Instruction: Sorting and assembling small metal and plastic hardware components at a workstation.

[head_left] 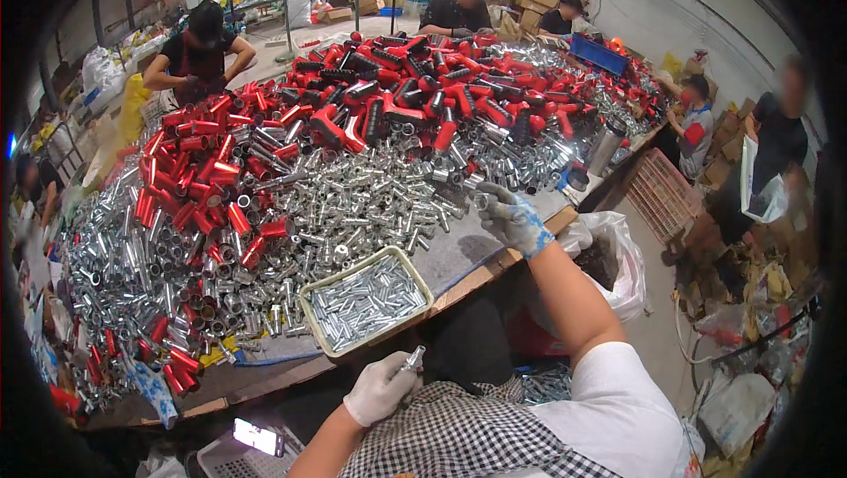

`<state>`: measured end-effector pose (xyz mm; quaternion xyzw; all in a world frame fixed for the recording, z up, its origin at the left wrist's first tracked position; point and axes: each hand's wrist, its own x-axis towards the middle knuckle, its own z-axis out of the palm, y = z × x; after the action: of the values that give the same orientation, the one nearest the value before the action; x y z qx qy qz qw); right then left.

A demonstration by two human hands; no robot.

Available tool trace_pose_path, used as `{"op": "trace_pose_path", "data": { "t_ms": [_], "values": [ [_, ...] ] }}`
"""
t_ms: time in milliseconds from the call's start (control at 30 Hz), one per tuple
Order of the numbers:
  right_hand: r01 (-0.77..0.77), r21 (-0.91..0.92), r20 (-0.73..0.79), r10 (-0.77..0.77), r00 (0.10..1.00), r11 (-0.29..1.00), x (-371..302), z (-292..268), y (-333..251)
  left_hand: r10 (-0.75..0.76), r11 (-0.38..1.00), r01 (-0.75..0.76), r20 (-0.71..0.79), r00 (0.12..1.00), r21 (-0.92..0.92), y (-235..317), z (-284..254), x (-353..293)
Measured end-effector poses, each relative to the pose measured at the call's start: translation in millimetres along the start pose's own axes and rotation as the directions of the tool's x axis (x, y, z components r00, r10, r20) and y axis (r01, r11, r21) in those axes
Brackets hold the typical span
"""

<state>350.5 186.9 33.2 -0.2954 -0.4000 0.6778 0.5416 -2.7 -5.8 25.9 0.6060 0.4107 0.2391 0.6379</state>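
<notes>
Phone (258,436) glows, screen writing illegible. One metal fitting (414,358) sits pinched in left hand (384,389), near the surface (461,250) edge; long axis slants, tip up and rightward. Right hand (517,220) curls at one silvery piece (482,201); cannot tell if gripped. One tray (384,332) holds uncountable pins (366,295).

The held fitting (414,357) is silver, the tray (386,325) cream, the apron (459,429) checked.

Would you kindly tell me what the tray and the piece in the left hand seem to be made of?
Tray: probably plastic, cream-coloured, with a smooth-looking rim and rounded corners.
Piece in the left hand: likely metal, perhaps plated; silvery glints.
</notes>
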Motion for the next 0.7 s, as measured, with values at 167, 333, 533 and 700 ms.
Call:
{"op": "trace_pose_path", "data": {
  "t_ms": [167, 333, 533, 700],
  "values": [
    [-0.035, 0.138, 0.036, 0.030, 0.999, 0.990, -26, 40, -7, -0.031, 0.999, 0.031, -0.005, 1.000, -0.028, 4, 2, -2],
    [0.283, -0.872, 0.403, 0.255, 0.879, 0.400, -69, 138, -13, 0.049, 0.986, -0.042, -0.041, 0.998, 0.159, 3, 2, 2],
    [0.630, -0.462, 0.855, 0.125, 0.503, 0.625, -94, 178, 38, 0.104, 0.954, -0.091, -0.033, 0.994, 0.285, -27, 2, -10],
    [0.613, -0.403, 0.880, 0.105, 0.462, 0.680, -93, 178, 47, 0.130, 0.990, -0.123, -0.131, 0.983, 0.063, -14, 10, -23]
  ]
}}
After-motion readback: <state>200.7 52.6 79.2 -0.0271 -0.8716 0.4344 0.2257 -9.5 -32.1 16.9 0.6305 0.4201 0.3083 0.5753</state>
